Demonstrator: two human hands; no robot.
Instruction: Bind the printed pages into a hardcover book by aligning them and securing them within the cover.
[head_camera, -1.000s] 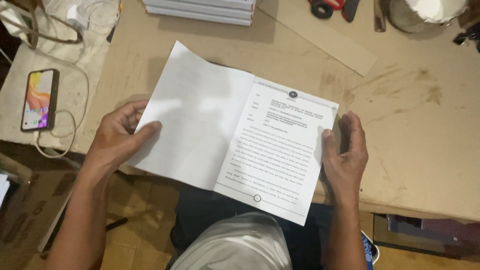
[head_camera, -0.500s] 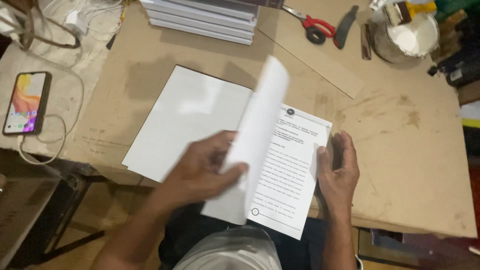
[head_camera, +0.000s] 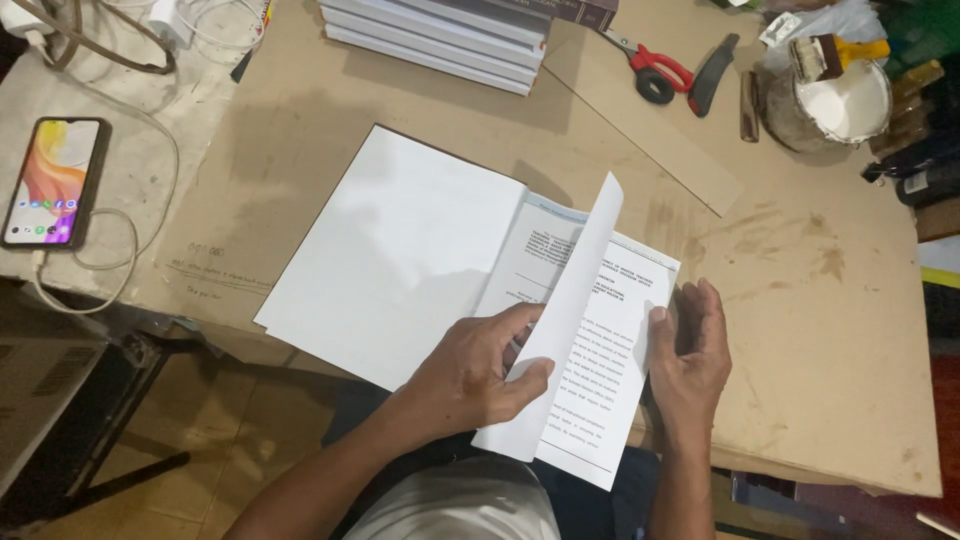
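- The desk (head_camera: 800, 330) is a stained sheet of brown board that carries everything here.
- An open book (head_camera: 400, 250) lies at the desk's near edge, its blank white left page flat and the printed right page under the hands.
- A stack of books (head_camera: 440, 35) sits at the far edge.
- The left hand (head_camera: 470, 375) pinches a single page (head_camera: 565, 330) between thumb and fingers in a narrow grip, holding it upright mid-turn.
- The right hand (head_camera: 690, 360) lies flat, fingers spread, pressing the book's right edge; it grips nothing.
- A glue pot (head_camera: 835, 110) with a brush stands far right.
- A phone (head_camera: 52, 180) lies far left, its cable plugged in.
- Red-handled scissors (head_camera: 650, 70) lie near the pot.
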